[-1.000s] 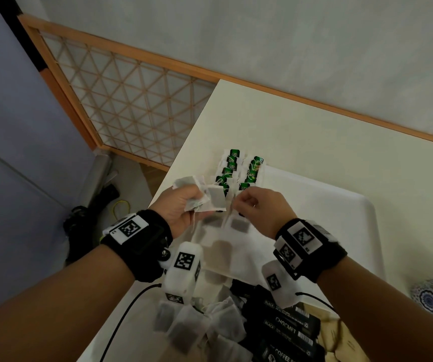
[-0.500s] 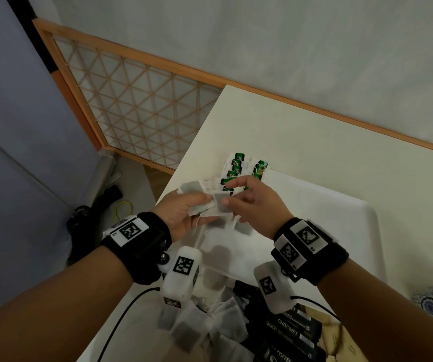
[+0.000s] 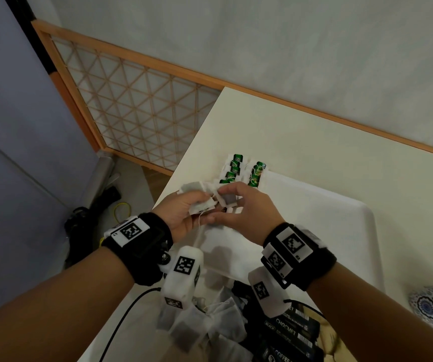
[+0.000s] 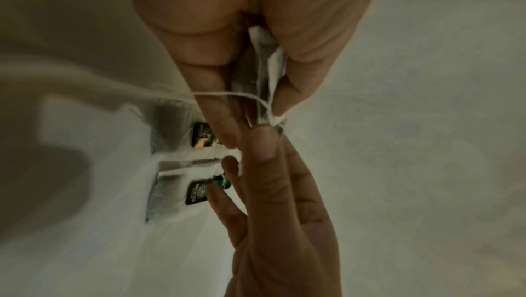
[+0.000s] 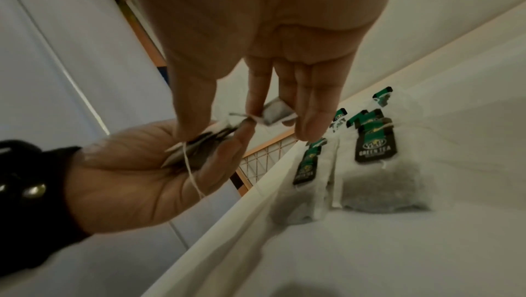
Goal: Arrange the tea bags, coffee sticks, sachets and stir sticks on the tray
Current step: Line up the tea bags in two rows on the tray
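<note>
My left hand [image 3: 184,212] grips a small bunch of tea bags [image 3: 195,188] above the tray's near-left edge, and one string [image 4: 227,93] dangles from it. My right hand [image 3: 249,212] meets it and pinches one tea bag [image 3: 229,198] of the bunch between thumb and fingers; the right wrist view shows this tea bag [image 5: 277,111] at the fingertips. Two short rows of green-tagged tea bags [image 3: 233,168] lie at the far left corner of the white tray [image 3: 340,231]. In the right wrist view, these tagged bags [image 5: 375,151] lie flat and overlapping.
A loose pile of tea bags [image 3: 205,325] and several black coffee sticks [image 3: 293,333] lie near me, partly under my wrists. A blue patterned cup [image 3: 432,307] stands at the right edge. The table's left edge drops to the floor beside a lattice screen [image 3: 137,113].
My right hand has moved left from the tray's tea bag rows to the bunch in my left hand and now pinches one bag there. The left hand has stayed nearly still.
</note>
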